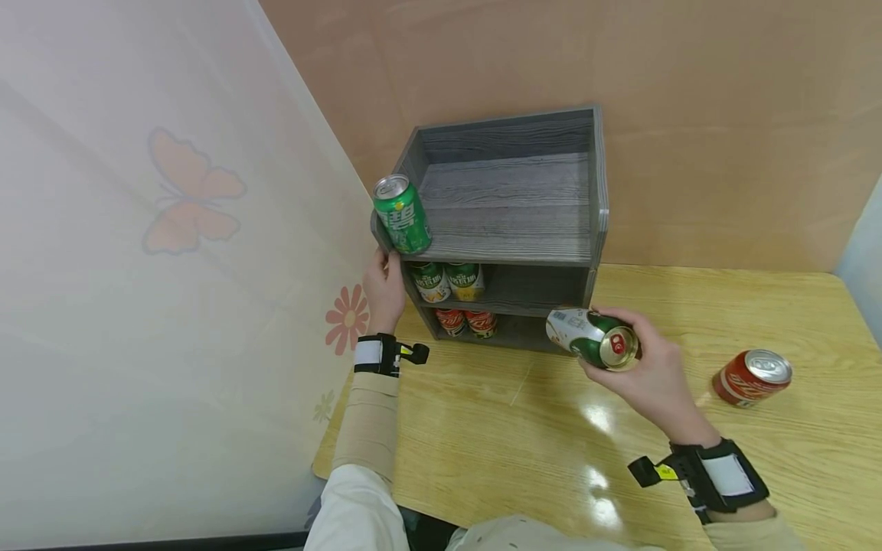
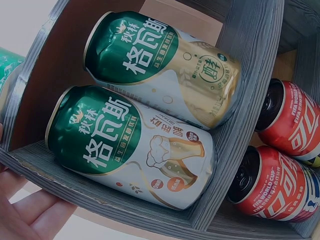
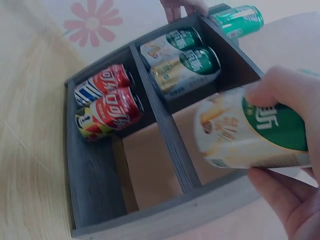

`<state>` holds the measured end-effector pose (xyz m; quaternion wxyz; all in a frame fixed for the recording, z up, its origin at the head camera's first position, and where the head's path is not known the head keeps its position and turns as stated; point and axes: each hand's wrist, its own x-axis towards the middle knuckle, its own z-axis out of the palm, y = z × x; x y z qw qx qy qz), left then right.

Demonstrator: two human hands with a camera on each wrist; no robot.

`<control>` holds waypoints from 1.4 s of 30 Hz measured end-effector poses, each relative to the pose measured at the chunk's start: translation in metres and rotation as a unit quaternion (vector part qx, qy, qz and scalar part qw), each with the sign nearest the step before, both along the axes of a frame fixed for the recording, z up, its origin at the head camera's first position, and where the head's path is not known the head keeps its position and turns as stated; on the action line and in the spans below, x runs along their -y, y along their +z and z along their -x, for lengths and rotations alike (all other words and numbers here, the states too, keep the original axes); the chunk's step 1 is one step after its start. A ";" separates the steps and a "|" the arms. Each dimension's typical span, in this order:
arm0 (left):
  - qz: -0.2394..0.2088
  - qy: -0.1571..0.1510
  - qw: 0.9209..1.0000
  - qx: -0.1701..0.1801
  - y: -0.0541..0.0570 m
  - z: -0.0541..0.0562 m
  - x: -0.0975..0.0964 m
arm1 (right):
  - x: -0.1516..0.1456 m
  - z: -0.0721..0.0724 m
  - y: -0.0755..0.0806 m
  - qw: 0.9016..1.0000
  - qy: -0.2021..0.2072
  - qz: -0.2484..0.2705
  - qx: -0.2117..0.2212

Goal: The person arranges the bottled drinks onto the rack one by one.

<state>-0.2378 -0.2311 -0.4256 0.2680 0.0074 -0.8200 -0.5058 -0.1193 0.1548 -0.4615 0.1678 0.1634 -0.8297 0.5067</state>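
My right hand (image 1: 648,367) grips a white, green and gold drink can (image 1: 586,333), tilted with its lid toward me, in front of the shelf's right side. In the right wrist view this can (image 3: 225,130) overlaps the middle compartment's opening. My left hand (image 1: 386,291) holds the left side panel of the grey wooden shelf (image 1: 506,264), just below a green can (image 1: 403,218) upright on the top level. In the left wrist view its fingers (image 2: 45,212) lie against the panel's outer face. Two matching green-and-white cans (image 2: 130,150) stand side by side at the middle level's left.
Two red cola cans (image 2: 275,182) stand at the left of the bottom level. Another red can (image 1: 751,377) is upright on the wooden table (image 1: 482,428), right of my right hand. A pale wall (image 1: 207,344) borders the left side, a brown one (image 1: 723,153) the back.
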 end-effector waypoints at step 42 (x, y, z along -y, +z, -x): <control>0.001 0.000 1.000 -0.004 0.002 0.000 -0.001 | 0.082 0.064 -0.014 0.997 0.043 -0.011 -0.069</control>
